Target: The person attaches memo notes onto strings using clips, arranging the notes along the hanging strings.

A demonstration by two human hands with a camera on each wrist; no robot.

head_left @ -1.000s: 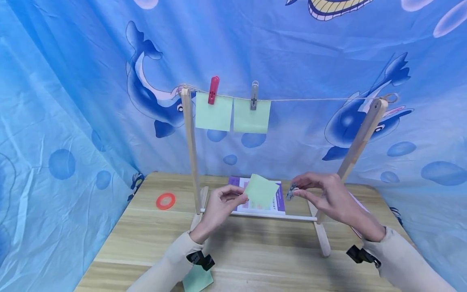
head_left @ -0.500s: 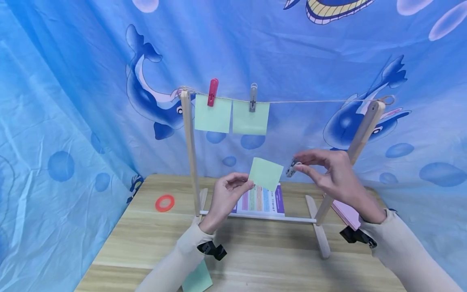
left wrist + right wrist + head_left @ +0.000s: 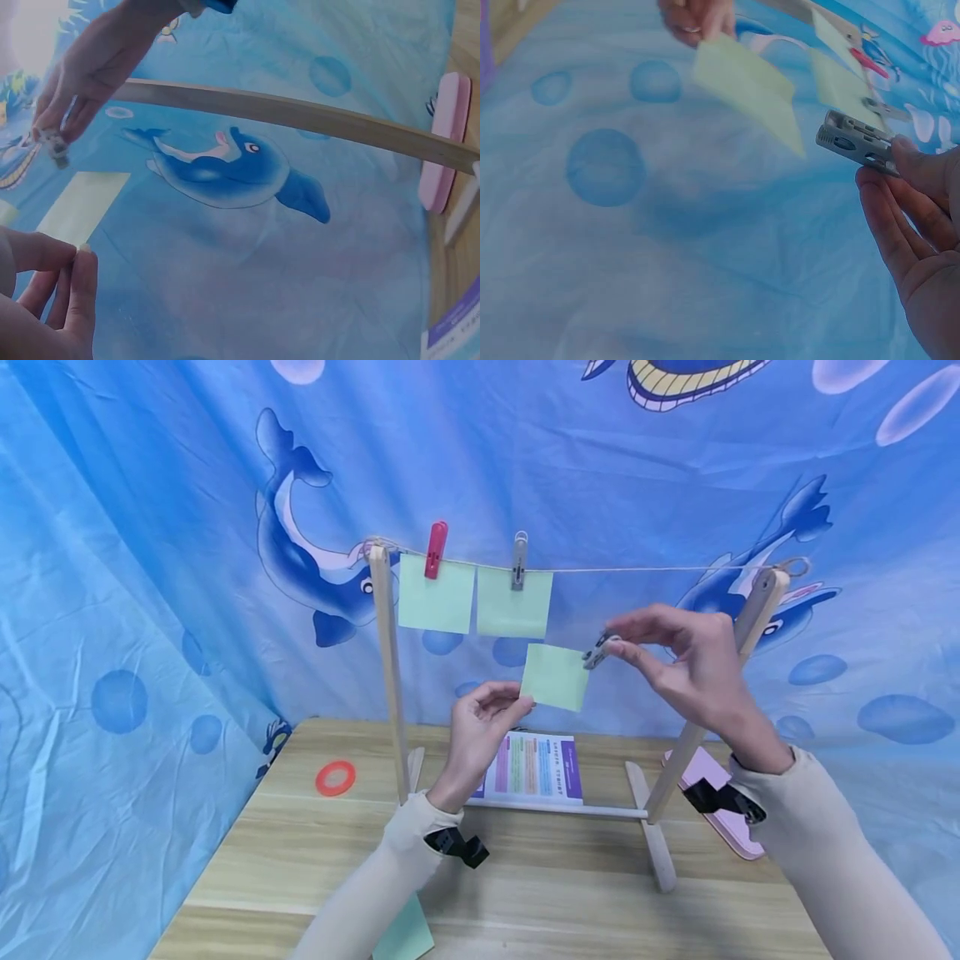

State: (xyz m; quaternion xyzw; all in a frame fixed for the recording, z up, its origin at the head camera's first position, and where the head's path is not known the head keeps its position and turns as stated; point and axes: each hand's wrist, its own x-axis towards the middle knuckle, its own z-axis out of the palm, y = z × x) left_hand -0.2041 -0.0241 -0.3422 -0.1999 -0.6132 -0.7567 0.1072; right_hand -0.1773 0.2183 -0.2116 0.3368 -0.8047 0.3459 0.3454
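My left hand (image 3: 483, 727) pinches a square green sticky note (image 3: 555, 677) by its lower left corner, below the string (image 3: 622, 570). Between thumb and fingers, my right hand (image 3: 693, 664) holds a grey clothespin (image 3: 600, 650) just off the note's upper right corner. The right wrist view shows a gap between that clothespin (image 3: 855, 140) and the held note (image 3: 750, 86). On the string's left half hang two more green notes, one under a red clothespin (image 3: 436, 550), the other under a grey clothespin (image 3: 519, 560).
Wooden posts (image 3: 386, 668) carry the string, joined low down by a white rod (image 3: 555, 808). Behind the rod lies a printed booklet (image 3: 536, 768). An orange ring (image 3: 335, 778) is at left, a pink case (image 3: 723, 814) at right, more green paper (image 3: 405, 933) in front.
Both hands have risen toward the string, bringing the note and the grey clothespin up. The note now faces me more squarely, and the clothespin is closer to its corner.
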